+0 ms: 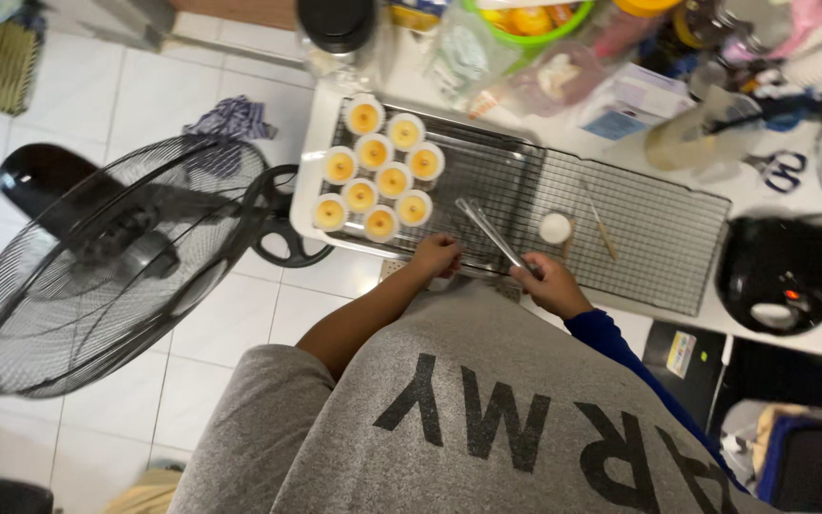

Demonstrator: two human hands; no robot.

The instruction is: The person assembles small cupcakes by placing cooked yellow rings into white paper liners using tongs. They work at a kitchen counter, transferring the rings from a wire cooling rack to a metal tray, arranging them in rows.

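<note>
Holding a pair of slim metal tongs (489,235), the right hand (552,283) is curled around their handle end at the near edge of the wire cooling rack (658,238), and the tong arms slant up and to the left across the grid. The left hand (438,254) rests on the rack's front rim just beside the tong tips, fingers bent down; whether it grips the rim I cannot tell. Beyond the left hand, on the left part of the rack, stands a cluster of small round custard tarts (378,179), each with a pale fluted rim and a glossy yellow-orange centre, packed close in rows. The rack is a fine dark metal mesh in a thin frame, lying on a white tabletop (316,143). Near the tongs sits a small white round cup (555,227), and a thin wooden stick (601,228) lies just to its right. A black standing fan (107,257) with a wire cage stands on the tiled floor at the left
</note>
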